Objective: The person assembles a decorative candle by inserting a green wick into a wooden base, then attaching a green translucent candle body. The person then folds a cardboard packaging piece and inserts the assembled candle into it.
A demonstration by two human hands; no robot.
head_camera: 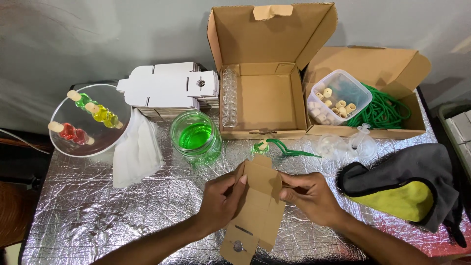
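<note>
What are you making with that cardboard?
A person's left hand and right hand hold a small flat cardboard box and fold its flaps over a foil-covered table. Behind it stand a jar of green liquid, a stack of white flat boxes and an open carton.

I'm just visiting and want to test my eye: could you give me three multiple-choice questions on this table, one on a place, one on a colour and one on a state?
1. Where is the jar?
A. Inside the open box
B. On the foil table, left of the open box
C. On the grey cloth

2. What colour is the liquid in the jar?
A. Green
B. Red
C. Blue

3. What state is the small carton in?
A. Lying untouched
B. Crushed flat
C. Held by both hands, partly folded

Answers: 1 B, it stands on the foil beside the open box; 2 A, it shows bright green; 3 C, the left hand and right hand grip its flaps.
</note>
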